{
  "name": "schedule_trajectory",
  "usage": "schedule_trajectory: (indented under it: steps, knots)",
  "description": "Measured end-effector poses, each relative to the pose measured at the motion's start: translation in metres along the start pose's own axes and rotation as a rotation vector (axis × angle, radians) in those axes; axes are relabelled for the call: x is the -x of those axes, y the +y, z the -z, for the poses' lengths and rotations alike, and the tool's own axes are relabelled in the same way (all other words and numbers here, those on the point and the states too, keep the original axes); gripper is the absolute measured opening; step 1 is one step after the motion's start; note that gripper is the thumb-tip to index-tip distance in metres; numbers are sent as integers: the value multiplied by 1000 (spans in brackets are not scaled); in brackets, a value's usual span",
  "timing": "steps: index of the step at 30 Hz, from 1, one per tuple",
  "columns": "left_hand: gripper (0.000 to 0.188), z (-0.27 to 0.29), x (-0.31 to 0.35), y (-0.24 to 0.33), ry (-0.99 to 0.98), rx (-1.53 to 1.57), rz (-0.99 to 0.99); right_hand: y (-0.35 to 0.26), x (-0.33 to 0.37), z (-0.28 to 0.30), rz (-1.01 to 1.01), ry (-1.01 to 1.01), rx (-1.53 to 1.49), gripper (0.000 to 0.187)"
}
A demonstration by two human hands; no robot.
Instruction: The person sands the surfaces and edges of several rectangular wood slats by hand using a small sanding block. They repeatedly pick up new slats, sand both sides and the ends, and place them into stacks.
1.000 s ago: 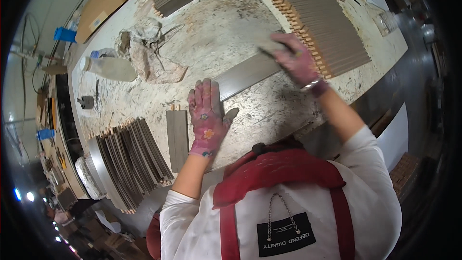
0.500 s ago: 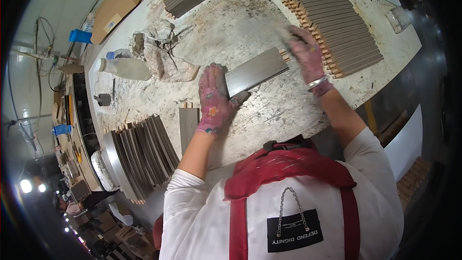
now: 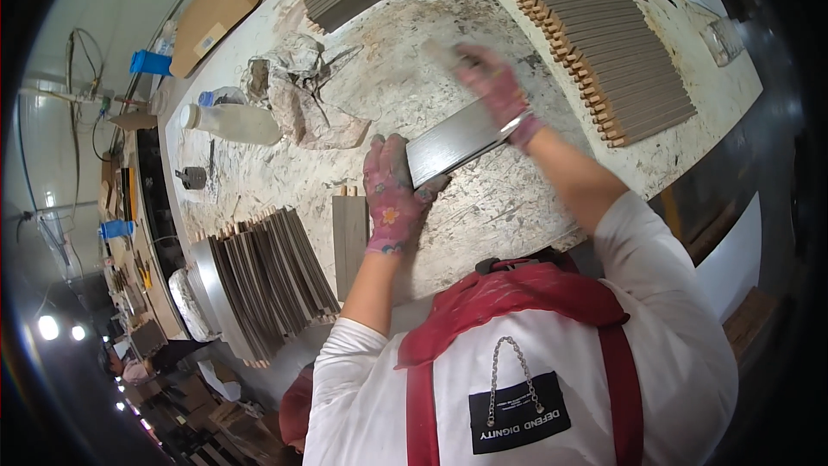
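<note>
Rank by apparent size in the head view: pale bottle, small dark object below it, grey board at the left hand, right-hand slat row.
Right-hand slat row
Grey board, partly covered
Pale bottle
Small dark object

A stained white table (image 3: 483,233) carries gray slats (image 3: 617,60), a crumpled cloth (image 3: 312,112) and a bottle (image 3: 231,123).

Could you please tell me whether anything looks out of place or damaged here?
The table is heavily smeared with dark marks, and a stained rag lies crumpled toward its left, looking untidy.
</note>
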State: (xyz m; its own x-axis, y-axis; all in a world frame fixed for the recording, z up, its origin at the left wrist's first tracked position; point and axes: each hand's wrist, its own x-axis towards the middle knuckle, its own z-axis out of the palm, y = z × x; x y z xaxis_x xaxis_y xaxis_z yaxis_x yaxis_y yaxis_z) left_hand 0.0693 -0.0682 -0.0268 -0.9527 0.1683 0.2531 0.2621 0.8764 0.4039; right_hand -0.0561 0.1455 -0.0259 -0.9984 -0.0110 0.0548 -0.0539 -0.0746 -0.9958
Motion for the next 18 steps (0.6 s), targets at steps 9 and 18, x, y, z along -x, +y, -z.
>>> schedule_trajectory:
  steps: [9, 18]
  knots:
    - [79, 39, -50, 36, -357, 52, -91, -15, 22, 84, 150, 215, -48, 46]
    - [47, 84, -99, 40, -930, 390, 193, -23, 67, 116, -63, 184, -218, 45]
